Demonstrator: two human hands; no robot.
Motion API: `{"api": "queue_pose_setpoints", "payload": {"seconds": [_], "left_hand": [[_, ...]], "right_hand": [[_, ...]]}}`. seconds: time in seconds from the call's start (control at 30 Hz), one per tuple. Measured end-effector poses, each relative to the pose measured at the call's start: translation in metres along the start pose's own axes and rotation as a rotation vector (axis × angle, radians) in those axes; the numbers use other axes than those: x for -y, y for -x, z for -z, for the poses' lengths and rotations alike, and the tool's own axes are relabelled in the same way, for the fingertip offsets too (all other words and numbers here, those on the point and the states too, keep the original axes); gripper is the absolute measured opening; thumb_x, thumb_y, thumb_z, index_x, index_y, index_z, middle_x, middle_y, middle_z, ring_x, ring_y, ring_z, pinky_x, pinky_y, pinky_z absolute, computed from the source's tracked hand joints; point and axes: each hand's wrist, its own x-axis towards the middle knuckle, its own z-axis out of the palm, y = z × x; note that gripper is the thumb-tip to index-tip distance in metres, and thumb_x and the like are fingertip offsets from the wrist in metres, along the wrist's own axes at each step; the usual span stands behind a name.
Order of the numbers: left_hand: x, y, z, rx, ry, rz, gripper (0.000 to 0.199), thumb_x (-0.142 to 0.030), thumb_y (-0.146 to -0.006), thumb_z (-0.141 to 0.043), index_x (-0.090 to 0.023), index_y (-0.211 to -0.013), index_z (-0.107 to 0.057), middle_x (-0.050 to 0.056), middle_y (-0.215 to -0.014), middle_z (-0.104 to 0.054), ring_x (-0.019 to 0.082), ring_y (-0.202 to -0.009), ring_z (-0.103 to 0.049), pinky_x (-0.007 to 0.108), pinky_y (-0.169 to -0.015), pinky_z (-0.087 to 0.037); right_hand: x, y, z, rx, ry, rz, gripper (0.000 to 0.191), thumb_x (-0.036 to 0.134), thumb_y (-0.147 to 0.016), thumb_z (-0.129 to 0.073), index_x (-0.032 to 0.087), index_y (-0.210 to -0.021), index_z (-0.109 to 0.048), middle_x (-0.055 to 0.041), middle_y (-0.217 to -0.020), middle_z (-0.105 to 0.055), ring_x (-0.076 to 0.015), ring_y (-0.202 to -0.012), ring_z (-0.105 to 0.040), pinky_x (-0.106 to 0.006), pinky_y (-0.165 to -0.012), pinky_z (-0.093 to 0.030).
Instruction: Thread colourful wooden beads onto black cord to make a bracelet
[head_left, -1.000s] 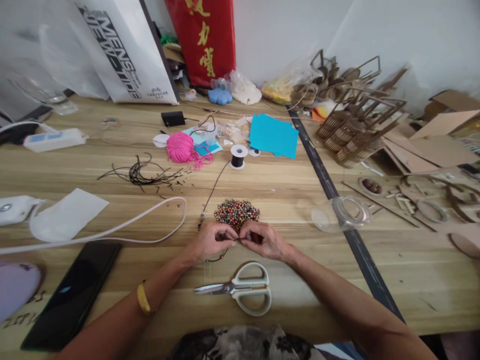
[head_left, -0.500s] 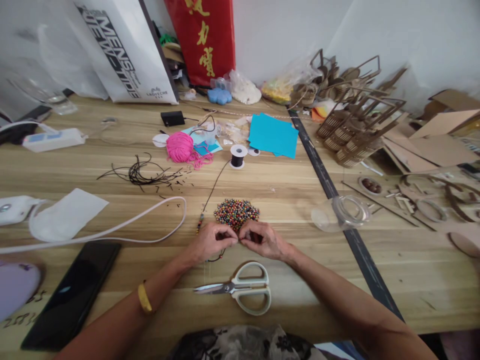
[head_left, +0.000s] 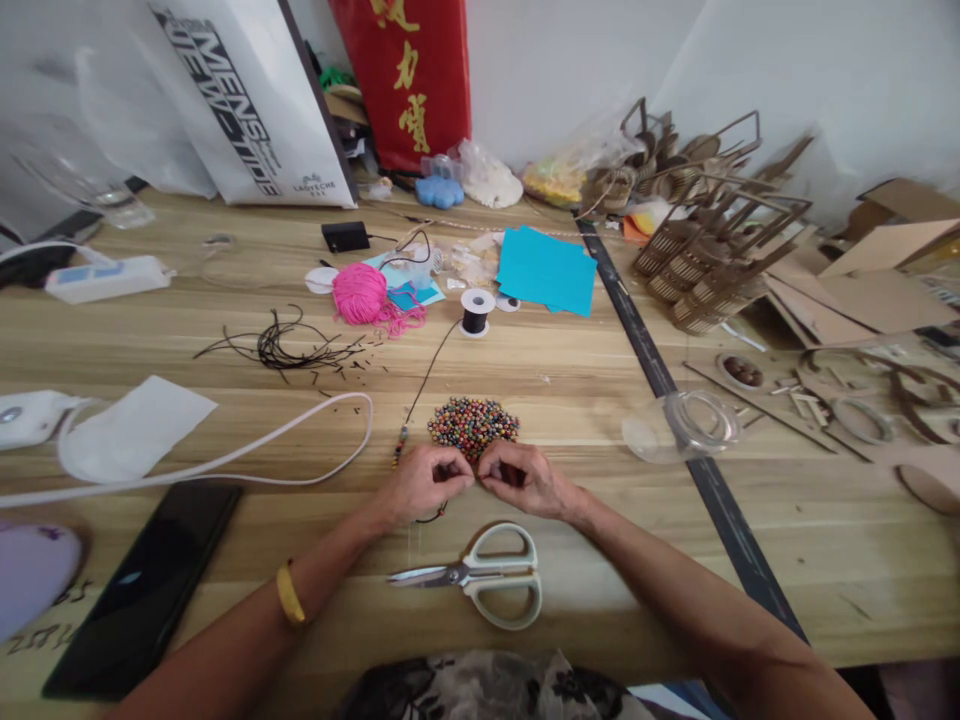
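My left hand (head_left: 435, 482) and my right hand (head_left: 529, 480) are pinched with fingertips almost touching, just in front of a pile of multicoloured beads (head_left: 472, 425). What each pinch holds is too small to make out. A black cord (head_left: 431, 370) runs from a black thread spool (head_left: 475, 313) to strung beads (head_left: 400, 445) beside my left hand. Below that hand, a short loop of dark cord with a small bead (head_left: 441, 512) shows. Scissors (head_left: 480, 576) lie on the table nearer me, handles to the right.
Cut black cords (head_left: 292, 350), pink yarn (head_left: 360, 294) and blue sheets (head_left: 547, 271) lie farther back. A phone (head_left: 142, 590) and white cable (head_left: 285, 440) are at left; a clear round container (head_left: 697, 422) and brown baskets (head_left: 697, 270) are at right.
My left fingertips have shifted very slightly left, leaving a small gap between the two pinches. The other objects have not moved.
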Motion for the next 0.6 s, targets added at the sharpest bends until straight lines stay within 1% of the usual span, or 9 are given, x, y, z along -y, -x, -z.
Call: {"api": "queue_pose_setpoints", "payload": {"seconds": [0.17, 0.33, 0.6], "left_hand": [[0.0019, -0.0001, -0.0006, 0.001, -0.028, 0.002, 0.013, -0.021, -0.075, -0.059, -0.013, -0.071, -0.068, 0.000, -0.060, -0.060, 0.009, -0.055, -0.048, 0.018, -0.052, -0.037], [0.0010, -0.0001, 0.0002, 0.017, -0.030, 0.009, 0.014, -0.022, -0.076, -0.058, -0.013, -0.072, -0.068, 0.000, -0.060, -0.060, 0.009, -0.055, -0.049, 0.018, -0.052, -0.037], [0.0006, 0.0008, 0.0000, 0.011, -0.035, 0.001, 0.013, -0.022, -0.076, -0.059, -0.013, -0.072, -0.068, 0.000, -0.059, -0.060, 0.009, -0.055, -0.048, 0.017, -0.051, -0.037]], "right_hand": [[0.0002, 0.0000, 0.0002, 0.007, 0.000, 0.008, 0.006, 0.019, -0.086, -0.058, 0.015, -0.086, -0.061, -0.0016, -0.073, -0.057, -0.0085, -0.059, -0.050, -0.018, -0.052, -0.041], [-0.0001, 0.0000, 0.0002, 0.008, 0.002, 0.011, 0.005, 0.016, -0.085, -0.058, 0.014, -0.087, -0.061, -0.0022, -0.075, -0.058, -0.0087, -0.061, -0.052, -0.018, -0.055, -0.043], [-0.0008, 0.0000, -0.0003, 0.025, 0.019, 0.006, 0.005, 0.017, -0.086, -0.058, 0.014, -0.088, -0.061, -0.0019, -0.074, -0.057, -0.0091, -0.059, -0.051, -0.019, -0.053, -0.041]]}}
